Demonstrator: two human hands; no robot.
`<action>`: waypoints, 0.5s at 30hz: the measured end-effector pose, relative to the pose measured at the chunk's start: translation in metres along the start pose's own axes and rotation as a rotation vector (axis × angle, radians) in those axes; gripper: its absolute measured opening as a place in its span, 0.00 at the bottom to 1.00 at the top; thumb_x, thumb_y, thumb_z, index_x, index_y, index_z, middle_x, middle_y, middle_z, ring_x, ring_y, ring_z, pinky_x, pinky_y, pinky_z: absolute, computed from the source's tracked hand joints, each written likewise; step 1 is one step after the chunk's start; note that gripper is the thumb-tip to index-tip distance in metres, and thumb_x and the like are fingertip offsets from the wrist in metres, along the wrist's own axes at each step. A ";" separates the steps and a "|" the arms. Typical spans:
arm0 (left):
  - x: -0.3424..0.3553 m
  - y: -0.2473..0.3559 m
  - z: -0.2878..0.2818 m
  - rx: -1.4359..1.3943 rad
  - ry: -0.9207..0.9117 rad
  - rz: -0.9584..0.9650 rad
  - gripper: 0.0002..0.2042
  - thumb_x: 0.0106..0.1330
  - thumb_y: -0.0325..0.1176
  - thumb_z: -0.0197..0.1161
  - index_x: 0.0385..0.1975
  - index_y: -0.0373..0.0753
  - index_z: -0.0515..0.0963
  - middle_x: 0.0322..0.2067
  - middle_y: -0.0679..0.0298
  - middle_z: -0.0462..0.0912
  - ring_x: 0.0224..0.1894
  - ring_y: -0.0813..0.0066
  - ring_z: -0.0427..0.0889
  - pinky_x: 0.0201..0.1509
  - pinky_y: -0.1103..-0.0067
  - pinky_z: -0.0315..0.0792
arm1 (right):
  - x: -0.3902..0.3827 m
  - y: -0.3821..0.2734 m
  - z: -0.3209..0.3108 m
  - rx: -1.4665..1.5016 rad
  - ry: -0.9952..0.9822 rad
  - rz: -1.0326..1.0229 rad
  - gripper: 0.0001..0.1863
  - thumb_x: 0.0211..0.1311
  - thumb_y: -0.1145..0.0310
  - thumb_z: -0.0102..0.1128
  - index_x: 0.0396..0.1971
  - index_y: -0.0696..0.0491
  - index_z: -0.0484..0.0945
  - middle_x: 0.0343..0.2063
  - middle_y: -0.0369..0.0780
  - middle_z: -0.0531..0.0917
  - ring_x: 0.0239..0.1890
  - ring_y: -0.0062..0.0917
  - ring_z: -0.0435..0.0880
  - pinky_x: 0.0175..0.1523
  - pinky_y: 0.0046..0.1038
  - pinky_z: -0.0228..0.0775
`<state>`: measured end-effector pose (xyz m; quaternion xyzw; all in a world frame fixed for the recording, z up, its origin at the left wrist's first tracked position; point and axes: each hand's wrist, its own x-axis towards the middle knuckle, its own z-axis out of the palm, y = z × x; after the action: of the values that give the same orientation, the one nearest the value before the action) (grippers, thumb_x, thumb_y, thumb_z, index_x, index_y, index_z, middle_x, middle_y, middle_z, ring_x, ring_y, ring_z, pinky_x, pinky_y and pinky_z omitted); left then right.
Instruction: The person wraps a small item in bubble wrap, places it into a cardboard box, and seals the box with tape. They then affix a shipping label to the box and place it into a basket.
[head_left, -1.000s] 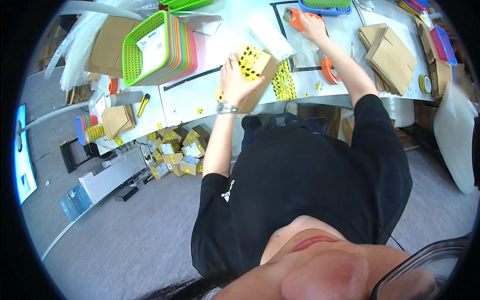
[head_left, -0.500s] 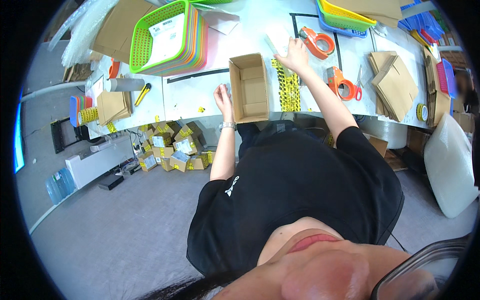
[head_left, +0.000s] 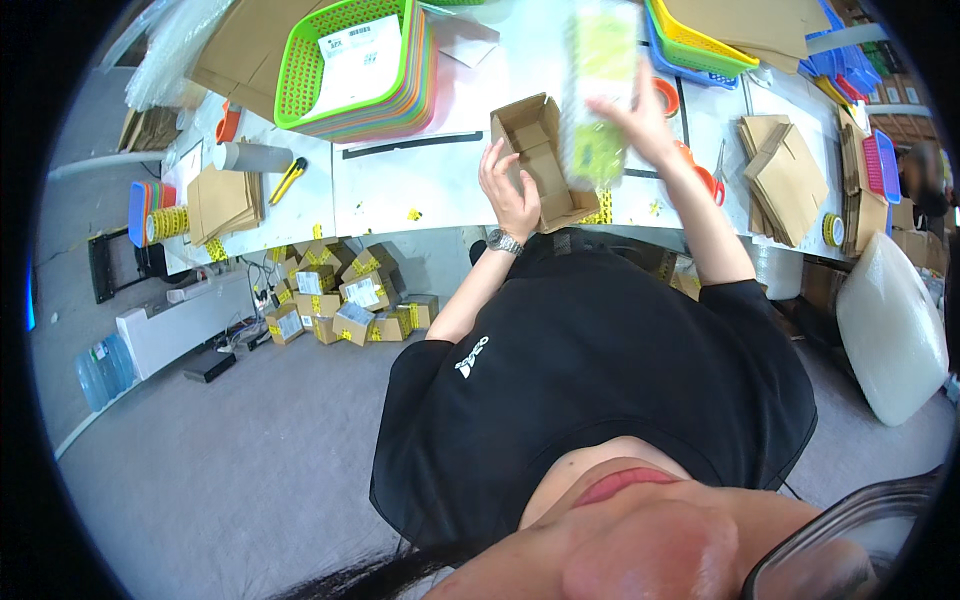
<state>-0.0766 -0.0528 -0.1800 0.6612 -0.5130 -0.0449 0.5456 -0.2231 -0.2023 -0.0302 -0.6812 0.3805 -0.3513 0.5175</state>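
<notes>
An open cardboard box (head_left: 543, 165) sits turned at the table's near edge, its inside showing. My left hand (head_left: 510, 190), with a metal watch at the wrist, rests against the box's left side, fingers stretched and apart. To the right, my right hand (head_left: 640, 125) grips a flat, green-and-white package (head_left: 597, 95) in clear, shiny wrapping. Blurred by motion, the package stands over the box's right side and hides part of it. Yellow-and-black tape strips (head_left: 603, 207) show just below the package.
A stack of coloured plastic baskets (head_left: 425, 85) holds paper at the far left. Beyond my right arm are orange tape dispensers (head_left: 665, 97), scissors (head_left: 719, 180) and flattened cardboard (head_left: 785, 175). A yellow cutter (head_left: 289, 182) lies left. Taped boxes (head_left: 355, 320) are piled under the table.
My right hand has lifted the package from the table and brought it to the box. The box has shifted right and turned. My left hand has moved right, up against it.
</notes>
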 end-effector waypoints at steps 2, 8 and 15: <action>0.004 0.000 0.006 -0.019 0.002 0.007 0.19 0.57 0.23 0.55 0.51 0.36 0.68 0.61 0.51 0.67 0.69 0.49 0.59 0.71 0.56 0.51 | -0.019 -0.004 0.030 -0.025 -0.052 0.064 0.62 0.48 0.57 0.78 0.71 0.59 0.39 0.59 0.54 0.68 0.58 0.37 0.76 0.58 0.35 0.73; 0.009 -0.007 -0.005 0.093 -0.104 0.067 0.29 0.57 0.25 0.56 0.62 0.33 0.60 0.60 0.50 0.68 0.69 0.52 0.61 0.70 0.56 0.50 | -0.032 0.052 0.057 -0.536 -0.143 0.036 0.53 0.51 0.34 0.65 0.72 0.47 0.57 0.54 0.57 0.72 0.54 0.47 0.77 0.57 0.39 0.71; 0.014 -0.009 -0.019 0.200 -0.176 0.134 0.28 0.59 0.28 0.56 0.61 0.32 0.62 0.61 0.46 0.66 0.66 0.50 0.63 0.66 0.56 0.55 | -0.026 0.056 0.066 -1.051 -0.199 -0.098 0.44 0.55 0.38 0.61 0.66 0.52 0.66 0.51 0.54 0.74 0.51 0.45 0.78 0.54 0.39 0.73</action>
<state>-0.0521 -0.0516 -0.1724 0.6699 -0.6039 -0.0150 0.4318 -0.1859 -0.1602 -0.1015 -0.8954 0.4219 -0.0708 0.1231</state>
